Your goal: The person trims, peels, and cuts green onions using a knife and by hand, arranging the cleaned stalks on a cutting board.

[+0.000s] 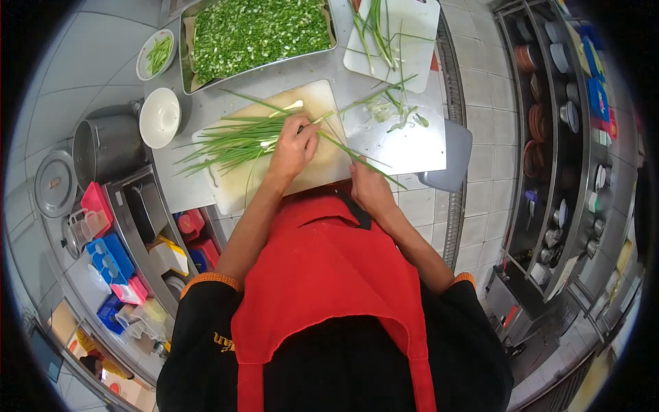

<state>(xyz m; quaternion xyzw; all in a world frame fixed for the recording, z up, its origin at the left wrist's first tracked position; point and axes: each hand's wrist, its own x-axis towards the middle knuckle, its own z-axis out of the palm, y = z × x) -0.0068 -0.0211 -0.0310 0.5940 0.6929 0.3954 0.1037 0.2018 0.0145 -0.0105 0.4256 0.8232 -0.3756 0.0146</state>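
A bunch of spring onions (247,137) lies across a white cutting board (322,165). Over the bunch, near its white bulb ends, is my left hand (294,145), its fingers closed around spring onion. Long green leaves stretch from beside that hand toward the lower right, past the board's edge. My right hand (371,187) is at the board's right front corner, with thumb and fingers pinched at a green leaf. A second white board (419,34) at the back right carries more spring onions (386,41). Trimmed scraps (405,118) lie on the metal table (425,151).
Behind the board stands a tray of chopped greens (257,34). To its left are a bowl of cut stalks (159,55), a white bowl (160,118) and a large metal pot (106,147). A grey stool (456,158) is beyond the table's right edge, before shelves with dishes (549,137).
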